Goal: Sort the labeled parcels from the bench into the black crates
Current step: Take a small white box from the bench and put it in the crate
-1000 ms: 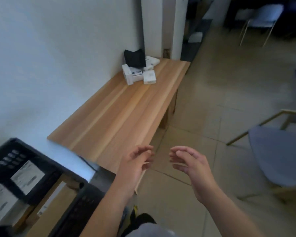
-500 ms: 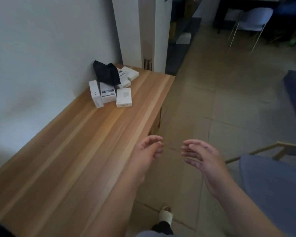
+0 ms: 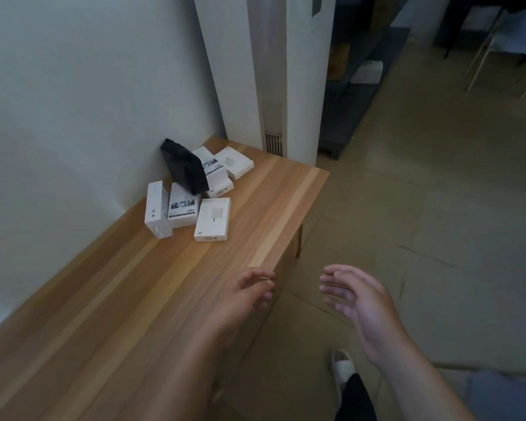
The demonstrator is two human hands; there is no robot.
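Observation:
Several white labeled parcels sit clustered at the far end of the wooden bench [image 3: 110,314], against the wall. A flat white box [image 3: 212,219] lies nearest, an upright white box [image 3: 156,209] stands to its left, and a black pouch [image 3: 185,170] leans on the pile. My left hand [image 3: 249,294] hovers over the bench's front edge with loosely curled fingers, holding nothing. My right hand [image 3: 359,302] hangs over the floor to the right, fingers relaxed and empty. Both hands are well short of the parcels. No black crate is in view.
A white pillar [image 3: 264,71] stands behind the bench's far end. A dark shelf unit [image 3: 356,95] lies beyond it. Tiled floor [image 3: 438,208] stretches to the right, with chair legs [image 3: 480,59] at the far top right. My foot [image 3: 342,364] is on the floor below.
The view has moved along the bench toward the parcels; the black crates at lower left have left the frame. Both hands stay empty and have come closer to the pile.

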